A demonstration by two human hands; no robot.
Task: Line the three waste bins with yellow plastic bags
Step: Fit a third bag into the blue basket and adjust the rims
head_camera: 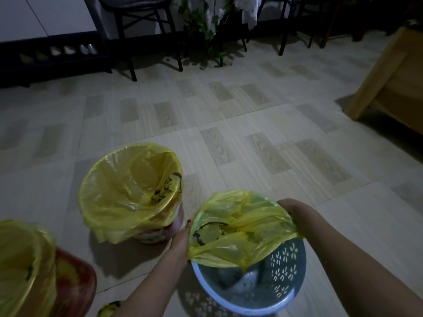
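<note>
A pale blue perforated bin [287, 268] stands on the floor in front of me. A yellow plastic bag [238, 227] is stretched over the far half of its mouth, while the near half of the rim shows bare. My left hand [182, 242] grips the bag's edge at the bin's left rim. My right hand [289, 208] grips the bag at the far right rim. To the left, a red-and-white bin [160, 234] wears a yellow bag [128, 191] folded over its rim. A red bin [73, 284] at the bottom left also carries a yellow bag [23, 261].
A small bundle of yellow bags [109, 308] lies on the tiled floor by my left forearm. Dark chairs [146, 30], a plant [206, 26] and a shoe rack [52, 56] line the far wall. A wooden bed corner [389, 74] stands at the right.
</note>
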